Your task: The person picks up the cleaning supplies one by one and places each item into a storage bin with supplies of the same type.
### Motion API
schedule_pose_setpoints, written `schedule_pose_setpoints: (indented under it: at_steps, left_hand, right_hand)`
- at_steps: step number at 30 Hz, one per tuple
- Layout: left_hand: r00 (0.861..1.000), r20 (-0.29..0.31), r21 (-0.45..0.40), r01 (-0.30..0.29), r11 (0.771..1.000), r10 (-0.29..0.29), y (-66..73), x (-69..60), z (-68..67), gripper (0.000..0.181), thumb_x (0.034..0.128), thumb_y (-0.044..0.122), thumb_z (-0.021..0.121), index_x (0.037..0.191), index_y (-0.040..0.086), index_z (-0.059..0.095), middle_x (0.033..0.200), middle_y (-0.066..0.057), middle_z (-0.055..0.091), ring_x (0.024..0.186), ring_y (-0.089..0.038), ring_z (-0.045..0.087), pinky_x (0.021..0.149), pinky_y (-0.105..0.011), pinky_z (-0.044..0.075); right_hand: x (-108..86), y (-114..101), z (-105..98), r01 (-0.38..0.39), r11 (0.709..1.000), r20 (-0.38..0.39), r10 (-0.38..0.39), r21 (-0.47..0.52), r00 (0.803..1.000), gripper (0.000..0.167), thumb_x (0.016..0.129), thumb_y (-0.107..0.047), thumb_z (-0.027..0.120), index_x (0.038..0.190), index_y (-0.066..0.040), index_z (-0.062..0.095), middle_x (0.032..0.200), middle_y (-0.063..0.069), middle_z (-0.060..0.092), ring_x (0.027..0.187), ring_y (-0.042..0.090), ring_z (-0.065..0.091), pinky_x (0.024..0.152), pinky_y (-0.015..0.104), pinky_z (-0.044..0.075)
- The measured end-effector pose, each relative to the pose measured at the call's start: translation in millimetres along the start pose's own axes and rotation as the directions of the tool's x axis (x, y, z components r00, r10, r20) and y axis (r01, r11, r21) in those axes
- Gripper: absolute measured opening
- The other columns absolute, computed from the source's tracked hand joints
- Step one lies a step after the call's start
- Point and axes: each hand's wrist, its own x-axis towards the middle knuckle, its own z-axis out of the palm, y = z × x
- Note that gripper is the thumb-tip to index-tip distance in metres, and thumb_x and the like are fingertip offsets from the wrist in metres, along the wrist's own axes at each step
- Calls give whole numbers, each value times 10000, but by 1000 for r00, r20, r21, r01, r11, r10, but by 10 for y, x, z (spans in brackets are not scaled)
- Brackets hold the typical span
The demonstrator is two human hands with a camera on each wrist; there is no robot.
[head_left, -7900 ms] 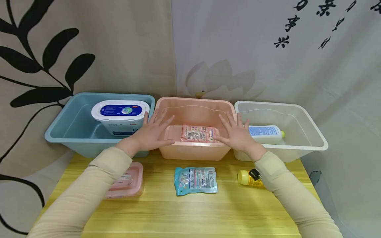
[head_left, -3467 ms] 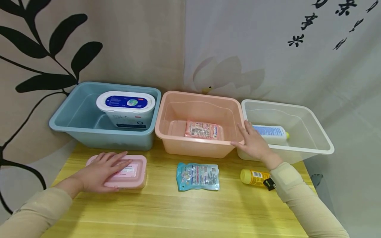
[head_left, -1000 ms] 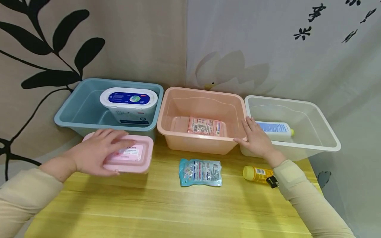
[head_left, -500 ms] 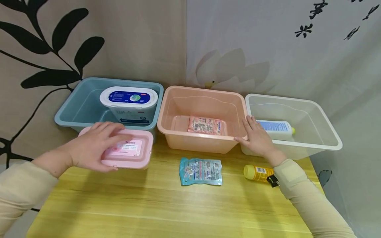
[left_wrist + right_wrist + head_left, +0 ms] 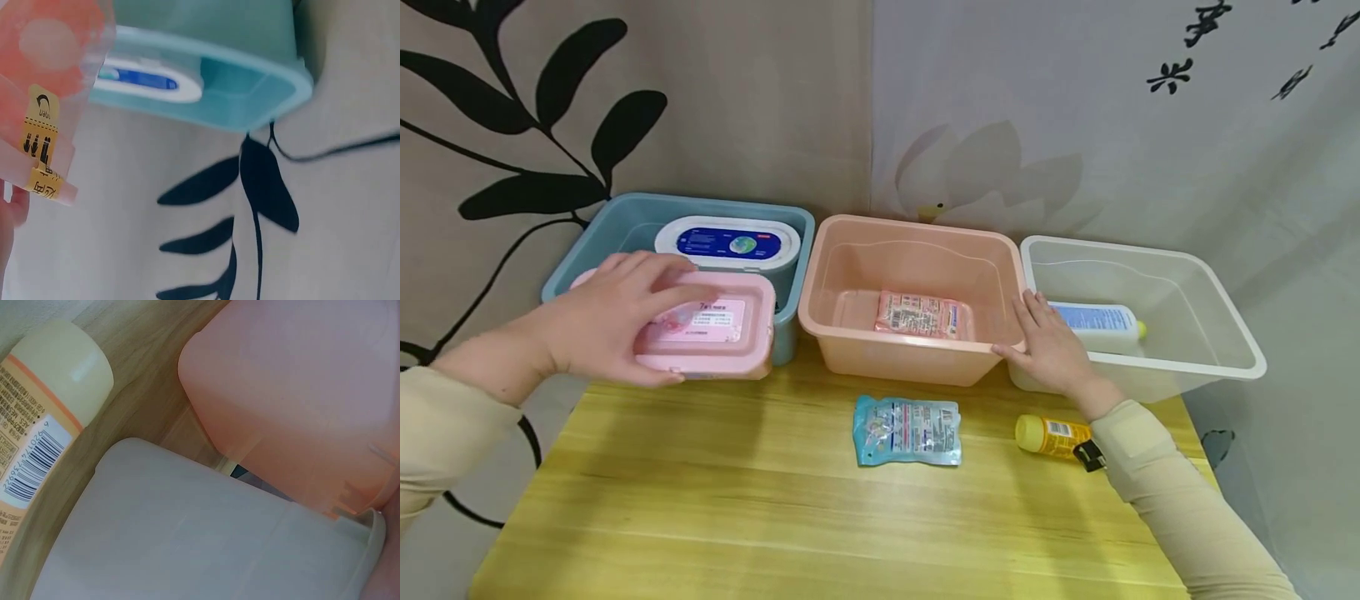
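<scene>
On the desk (image 5: 700,517), the peach bin (image 5: 898,362) stands in the middle, with the blue bin (image 5: 786,342) just to its left and the white bin (image 5: 1187,292) against its right side. Left of the peach bin, a white tub (image 5: 727,242) with a dark blue label sits inside the blue one. The pink box (image 5: 730,333) is what has changed most: half a second ago it showed lower, to the front left of the peach bin; now it is up level with that bin's front rim, in front of the blue bin and covering part of its opening from the head view. It hangs clear of the desk, directly under the left hand (image 5: 613,317), which grips it from above, fingers across the lid and thumb along the near edge. The box's lid faces up, and its long axis runs side to side, roughly in line with the peach bin's front rim. The right hand (image 5: 1052,354), fingers spread, rests at the peach bin's right front corner, as it did half a second ago. A white bottle (image 5: 1101,329) lies to the right of the peach bin, a blue pouch (image 5: 907,431) in front, a yellow bottle (image 5: 1052,437) to the front right, and a pink packet (image 5: 917,315) inside it.
</scene>
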Motion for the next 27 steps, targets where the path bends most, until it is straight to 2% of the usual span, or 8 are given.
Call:
schedule_pose_setpoints:
  at_steps: [5, 10, 17, 27]
  left_hand:
    - [999, -37, 36, -4, 999, 5, -141, 122, -171, 904, 505, 478, 826, 1300, 225, 478, 1285, -178, 424, 1156, -375, 360, 918, -595, 305]
    - [998, -69, 80, -9, 997, 14, -291, 240, -220, 897, 500, 440, 824, 1292, 200, 479, 1267, -191, 418, 1139, -383, 355, 868, -573, 318]
    - [999, -36, 101, -3, 995, 7, -435, 415, -140, 866, 553, 487, 792, 1301, 189, 473, 1272, -207, 406, 1153, -389, 336, 897, -567, 297]
    - [997, 38, 111, 63, 992, -68, -532, 576, 15, 842, 598, 487, 785, 1316, 177, 475, 1284, -207, 396, 1159, -384, 330, 938, -580, 288]
  right_hand:
    - [5, 9, -12, -3, 1000, -2, 3, 1, 1000, 877, 910, -578, 450, 1481, 19, 156, 1544, 257, 94, 1427, 427, 81, 1167, 527, 102]
    - [14, 11, -17, -7, 1000, 8, 7, 4, 1000, 884, 909, -583, 446, 1481, 21, 147, 1546, 254, 78, 1431, 419, 63, 1170, 525, 83]
    - [9, 4, -2, -10, 1000, 8, 10, 11, 1000, 884, 906, -576, 460, 1483, 16, 149, 1545, 256, 85, 1431, 419, 63, 1169, 526, 88]
    - [3, -1, 8, -8, 1000, -17, 8, 6, 1000, 870, 902, -557, 485, 1480, 12, 172, 1540, 260, 113, 1424, 432, 91, 1165, 532, 105]
